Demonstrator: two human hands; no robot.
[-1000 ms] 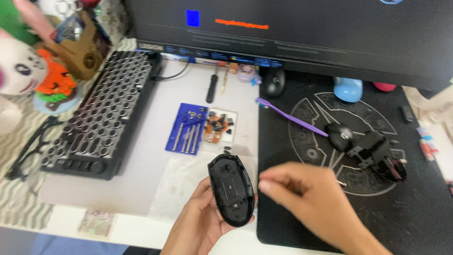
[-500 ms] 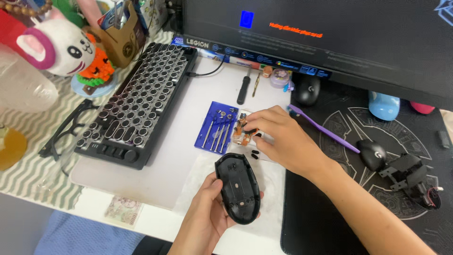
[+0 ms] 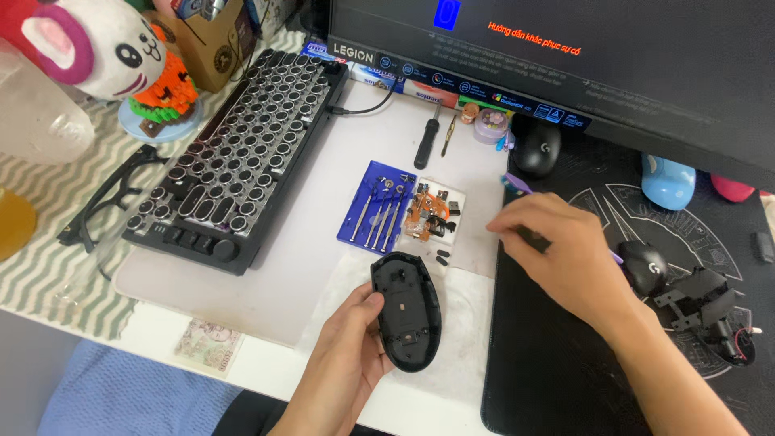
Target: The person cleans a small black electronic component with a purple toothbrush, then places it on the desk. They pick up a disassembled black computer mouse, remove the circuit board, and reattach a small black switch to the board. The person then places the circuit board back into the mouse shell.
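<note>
Near the front edge of the bench (image 3: 323, 234), the left hand (image 3: 347, 359) has its grip closed on a black mouse shell (image 3: 406, 311), underside up. Judged light, stiff plastic, smooth and slippery; best held by its sides. The right hand (image 3: 557, 254) pinches a small dark thing beside a purple brush (image 3: 517, 184).

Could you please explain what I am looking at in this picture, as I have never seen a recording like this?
The picture comes from a camera worn on a person's head, looking down at a desk. There is no machine: two bare hands do the work. The left hand holds a black mouse shell, underside up. The right hand rests over the black desk mat, pinching something small and dark that I cannot identify. Between them lie a blue screwdriver set and small orange mouse parts. A round-key keyboard sits to the left, a monitor behind.
</note>
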